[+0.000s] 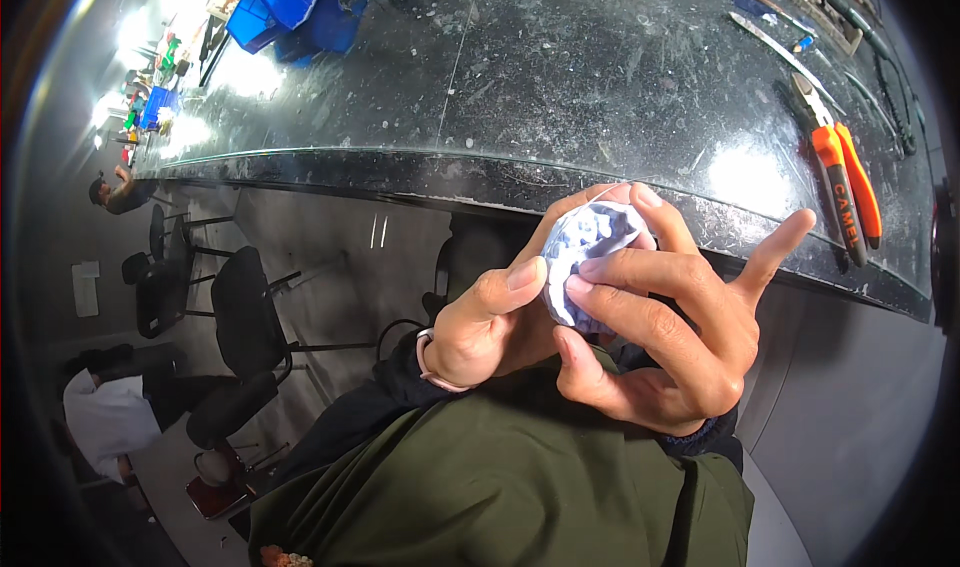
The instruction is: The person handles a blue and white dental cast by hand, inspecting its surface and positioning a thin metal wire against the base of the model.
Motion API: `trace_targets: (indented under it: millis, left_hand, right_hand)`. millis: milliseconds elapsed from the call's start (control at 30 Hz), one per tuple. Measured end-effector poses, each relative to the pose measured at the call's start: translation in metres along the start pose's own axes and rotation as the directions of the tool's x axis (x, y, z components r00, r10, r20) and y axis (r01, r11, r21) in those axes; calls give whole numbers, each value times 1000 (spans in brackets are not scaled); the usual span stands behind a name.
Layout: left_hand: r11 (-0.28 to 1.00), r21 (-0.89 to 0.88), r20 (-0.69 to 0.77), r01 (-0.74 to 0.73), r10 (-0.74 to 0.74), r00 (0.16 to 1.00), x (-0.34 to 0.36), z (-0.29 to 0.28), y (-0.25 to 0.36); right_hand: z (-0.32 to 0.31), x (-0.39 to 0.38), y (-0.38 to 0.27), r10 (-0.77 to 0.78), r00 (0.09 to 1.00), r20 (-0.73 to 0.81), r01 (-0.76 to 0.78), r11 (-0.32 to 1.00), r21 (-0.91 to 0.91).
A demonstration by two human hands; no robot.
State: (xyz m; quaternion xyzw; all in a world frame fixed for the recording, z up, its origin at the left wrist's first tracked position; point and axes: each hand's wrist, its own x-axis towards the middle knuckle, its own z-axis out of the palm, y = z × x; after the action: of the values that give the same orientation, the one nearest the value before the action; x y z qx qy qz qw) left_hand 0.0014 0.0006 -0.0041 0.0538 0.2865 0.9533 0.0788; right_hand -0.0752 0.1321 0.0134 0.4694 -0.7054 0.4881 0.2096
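Note:
Held above my lap, just off the bench's front edge, is a pale bluish-white dental cast (560, 292) with a row of tooth-like bumps along its curve. My left hand (490, 317) grips it from the left, thumb on its rim and fingers curled behind its far side. Two fingertips of my right hand (680, 327) press on the inner face of the cast. That hand's thumb is at the cast's lower edge, while one finger sticks out to the right. The underside of the cast is hidden.
Pliers (838, 172) with orange and black handles lie on the dark, scuffed bench (600, 77) to the right, near a long thin metal tool (785, 57). Blue bins (290, 7) stand at the back left. Black chairs (245, 312) and other people occupy the left side.

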Motion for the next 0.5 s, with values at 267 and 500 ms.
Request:
trace_targets:
  millis: [267,500]
  left_hand:
    - [1000,-16,-26,-25,25,999,-1,1,-1]
    - [1000,-30,-62,8,-9,998,-3,3,1]
  right_hand:
    - [0,1,1,-34,999,13,35,999,-28]
    - [3,-1,3,-69,998,3,69,994,-82]
